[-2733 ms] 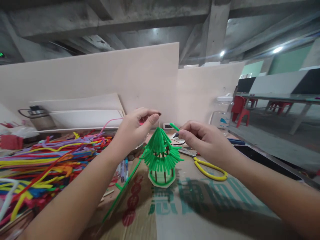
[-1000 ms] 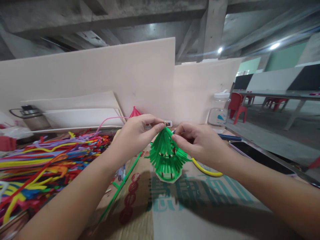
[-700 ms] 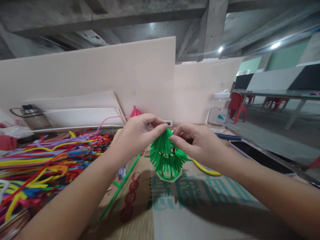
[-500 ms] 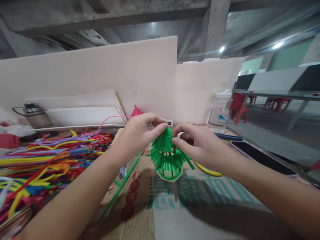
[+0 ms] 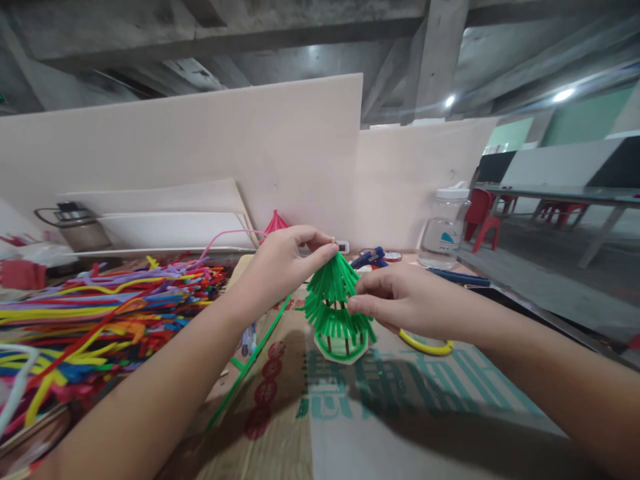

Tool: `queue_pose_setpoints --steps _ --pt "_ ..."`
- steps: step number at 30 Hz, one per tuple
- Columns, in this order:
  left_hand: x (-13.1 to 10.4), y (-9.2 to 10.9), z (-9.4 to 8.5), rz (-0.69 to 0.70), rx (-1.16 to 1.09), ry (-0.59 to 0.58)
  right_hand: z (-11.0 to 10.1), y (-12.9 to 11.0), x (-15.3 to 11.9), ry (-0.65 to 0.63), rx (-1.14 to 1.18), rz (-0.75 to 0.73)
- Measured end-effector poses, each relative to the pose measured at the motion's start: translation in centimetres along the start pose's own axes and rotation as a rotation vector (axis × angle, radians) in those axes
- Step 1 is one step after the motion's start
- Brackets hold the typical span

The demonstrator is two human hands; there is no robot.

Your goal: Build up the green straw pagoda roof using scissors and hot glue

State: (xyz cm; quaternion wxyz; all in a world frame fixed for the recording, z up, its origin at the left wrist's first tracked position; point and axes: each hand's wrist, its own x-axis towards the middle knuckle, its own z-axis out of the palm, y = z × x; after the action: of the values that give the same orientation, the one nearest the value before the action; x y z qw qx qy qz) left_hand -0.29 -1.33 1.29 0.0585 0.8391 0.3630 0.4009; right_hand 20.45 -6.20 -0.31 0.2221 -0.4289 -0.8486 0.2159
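Note:
A small green pavilion model point(image 5: 337, 320) stands before me, its two-tiered roof made of fuzzy pipe cleaner strips over brown posts and a pale octagonal base. My left hand point(image 5: 300, 257) pinches the peak of the roof between thumb and forefinger. At the roof's right edge, my right hand point(image 5: 400, 297) has its thumb and fingers curled together against the strips; what lies between the fingertips is hidden. A yellow ring point(image 5: 427, 347) lies under my right wrist. On the left, a long green pipe cleaner point(image 5: 250, 363) stretches across the table.
Many coloured pipe cleaners point(image 5: 110, 313) cover the table's left side. Behind stand a pink cone-shaped piece point(image 5: 276, 223), a blue glue gun point(image 5: 369, 259) and a clear bottle point(image 5: 443, 230). A dark flask point(image 5: 75, 227) is at far left, near white boards point(image 5: 170, 230).
My right hand has moved down along the roof's right side. A green strip that stuck out at the lower right no longer shows. My left hand keeps its pinch on the peak.

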Motion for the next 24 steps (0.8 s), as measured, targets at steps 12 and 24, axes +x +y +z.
queue_pose_setpoints --steps 12,24 --pt "0.0 0.2 0.0 -0.003 -0.007 0.004 1.8 -0.2 0.6 -0.029 0.073 0.153" --pt "0.1 0.3 -0.1 -0.006 -0.07 -0.027 -0.2 0.8 0.4 0.153 0.1 0.043"
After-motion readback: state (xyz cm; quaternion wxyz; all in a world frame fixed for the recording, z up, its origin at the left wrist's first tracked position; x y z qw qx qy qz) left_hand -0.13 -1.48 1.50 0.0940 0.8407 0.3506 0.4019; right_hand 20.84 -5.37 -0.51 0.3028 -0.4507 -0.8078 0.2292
